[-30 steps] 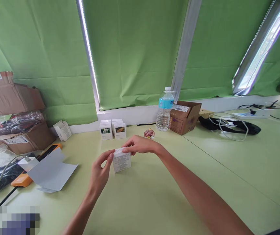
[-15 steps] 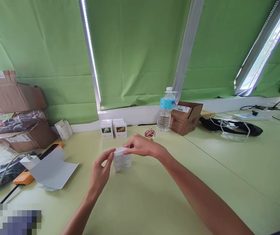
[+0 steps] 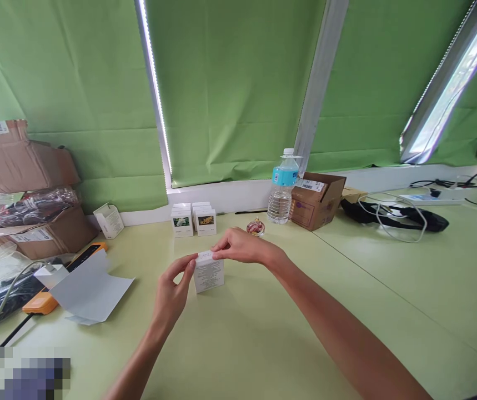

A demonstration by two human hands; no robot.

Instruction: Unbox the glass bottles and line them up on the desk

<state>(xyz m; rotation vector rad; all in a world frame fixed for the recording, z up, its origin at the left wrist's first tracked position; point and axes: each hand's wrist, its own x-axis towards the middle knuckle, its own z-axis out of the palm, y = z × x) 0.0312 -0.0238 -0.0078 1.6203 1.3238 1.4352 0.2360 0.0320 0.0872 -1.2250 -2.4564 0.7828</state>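
A small white carton with printed text point(image 3: 209, 274) stands upright on the pale green table point(image 3: 305, 339), though its base contact is hard to judge. My left hand point(image 3: 172, 293) pinches its upper left corner between thumb and fingers. My right hand point(image 3: 238, 246) reaches across from the right, with its fingertips on the carton's top edge. Both hands hold the carton, and their fingers hide part of its top.
Two stacks of white flower-picture boxes point(image 3: 193, 220) and a small glass ornament point(image 3: 255, 227) stand just beyond the hands. Further right are a water bottle point(image 3: 282, 193) and a cardboard box point(image 3: 317, 201). A grey card sheet point(image 3: 90, 289) and an orange device point(image 3: 41, 303) lie left.
The carton stays between my hands, and my grip on it looks nearly the same. The whole view has shifted slightly as my head moved.
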